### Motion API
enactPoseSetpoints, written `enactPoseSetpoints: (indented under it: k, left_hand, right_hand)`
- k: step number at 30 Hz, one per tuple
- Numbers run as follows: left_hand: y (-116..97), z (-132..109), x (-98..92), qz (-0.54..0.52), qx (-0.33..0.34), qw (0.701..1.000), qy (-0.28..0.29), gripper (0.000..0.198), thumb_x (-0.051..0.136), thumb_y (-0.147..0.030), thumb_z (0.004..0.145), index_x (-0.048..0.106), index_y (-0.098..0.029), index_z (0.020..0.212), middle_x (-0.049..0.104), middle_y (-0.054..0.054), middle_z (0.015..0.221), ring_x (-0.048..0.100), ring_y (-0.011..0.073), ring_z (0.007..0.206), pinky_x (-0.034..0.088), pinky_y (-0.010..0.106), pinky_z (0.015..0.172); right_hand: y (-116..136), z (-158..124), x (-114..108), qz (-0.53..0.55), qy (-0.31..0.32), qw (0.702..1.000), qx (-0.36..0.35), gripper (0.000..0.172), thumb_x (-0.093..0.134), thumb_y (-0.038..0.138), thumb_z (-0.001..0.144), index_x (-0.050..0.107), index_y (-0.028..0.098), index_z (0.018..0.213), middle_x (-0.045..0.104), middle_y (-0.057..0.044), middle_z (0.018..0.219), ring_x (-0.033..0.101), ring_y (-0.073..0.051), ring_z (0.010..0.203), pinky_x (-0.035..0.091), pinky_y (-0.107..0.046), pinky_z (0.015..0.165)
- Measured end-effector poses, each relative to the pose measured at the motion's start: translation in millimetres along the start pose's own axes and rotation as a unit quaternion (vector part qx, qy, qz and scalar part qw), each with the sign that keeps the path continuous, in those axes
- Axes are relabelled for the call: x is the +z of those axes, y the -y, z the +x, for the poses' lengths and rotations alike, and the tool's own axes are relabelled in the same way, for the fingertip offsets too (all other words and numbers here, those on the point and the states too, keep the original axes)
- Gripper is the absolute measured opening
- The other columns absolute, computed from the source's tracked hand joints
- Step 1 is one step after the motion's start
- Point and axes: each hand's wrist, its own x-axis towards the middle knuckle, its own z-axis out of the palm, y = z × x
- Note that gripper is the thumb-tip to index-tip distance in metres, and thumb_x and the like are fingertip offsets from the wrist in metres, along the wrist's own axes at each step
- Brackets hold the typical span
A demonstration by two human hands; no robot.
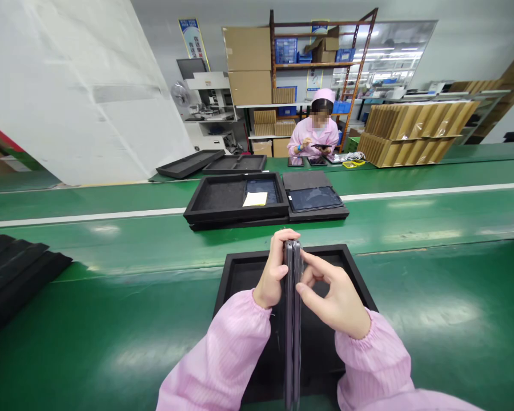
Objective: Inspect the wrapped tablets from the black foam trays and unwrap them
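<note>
Two thin grey tablets [293,319] stand on edge, side by side, and I see them from their narrow sides. My left hand [276,271] is closed around their left side, its fingers over the far end. On the right, my right hand [332,291] touches the right tablet with thumb and fingertips, fingers bent. A clear film seems to show along the right tablet's edge. Beneath both hands lies a black foam tray [231,279], partly covered by my arms and the tablets.
Ahead, a black tray [216,197] holds a tablet with a yellow note [255,198]. Beside it another tablet [314,198] lies on black foam. Black foam pieces [17,268] are stacked at left. A co-worker [314,134] sits across the green table [445,285], near cardboard dividers [415,131].
</note>
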Motion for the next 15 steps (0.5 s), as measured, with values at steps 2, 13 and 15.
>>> enactPoseSetpoints:
  k: [2,13,15]
  left_hand:
    - [-0.3,-0.7,-0.4,0.001,0.000,1.000,0.002,0.044,0.043,-0.043,0.079,0.055,-0.028,0.118,0.051,0.005,0.119,0.045,0.0307,0.115,0.034,0.047,0.104]
    - [-2.3,-2.8,1.4,0.024,0.016,0.999,0.016,0.044,0.041,-0.050,0.083,0.054,-0.028,0.118,0.051,0.005,0.120,0.044,0.0320,0.120,0.034,0.050,0.107]
    - [-2.9,-2.7,1.5,0.026,0.014,0.999,0.015,0.044,0.041,-0.050,0.083,0.054,-0.028,0.118,0.051,0.006,0.121,0.044,0.0324,0.120,0.034,0.050,0.107]
  right_hand:
    - [1.5,0.2,0.2,0.002,-0.004,1.000,0.000,0.047,0.059,0.013,0.077,0.065,0.010,0.123,0.064,0.004,0.059,0.062,-0.011,0.050,0.057,-0.023,0.056]
    - [4.2,1.0,-0.8,0.020,-0.052,0.998,0.034,0.034,0.062,0.017,0.077,0.073,0.013,0.109,0.062,0.004,0.054,0.058,-0.011,0.046,0.055,-0.024,0.051]
    - [3.9,1.1,-0.7,0.027,-0.045,0.997,0.049,0.035,0.061,0.019,0.079,0.073,0.013,0.111,0.061,0.004,0.053,0.057,-0.012,0.045,0.053,-0.024,0.048]
